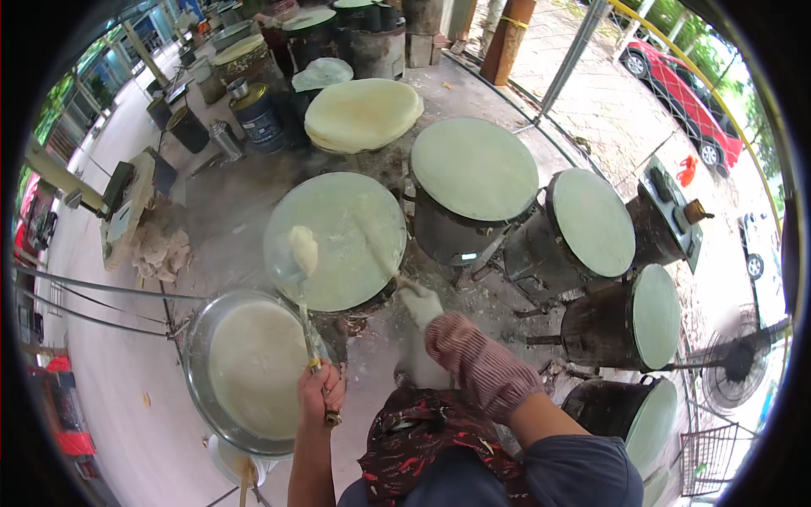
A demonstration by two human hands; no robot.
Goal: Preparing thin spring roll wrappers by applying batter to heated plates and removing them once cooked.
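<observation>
My left hand (322, 388) is closed round the handle of a long ladle (288, 256), whose bowl, with pale batter in it, is over the left part of a round griddle (336, 279). In a white glove, my right hand (419, 303) grips a thin stick-like tool (375, 250) that reaches over the same griddle; steam blurs its far end. A pale layer covers the griddle's surface. Left of my left hand stands a wide metal basin (197, 374) of creamy batter (256, 367).
Several drum stoves with pale-topped griddles (475, 168) curve round to the right. Beyond the near griddle lies a stack of thin round flatbreads (361, 114). A blue can (258, 120) stands at the upper left, a fan (738, 364) at the right. Metal rods (114, 285) run left of the basin.
</observation>
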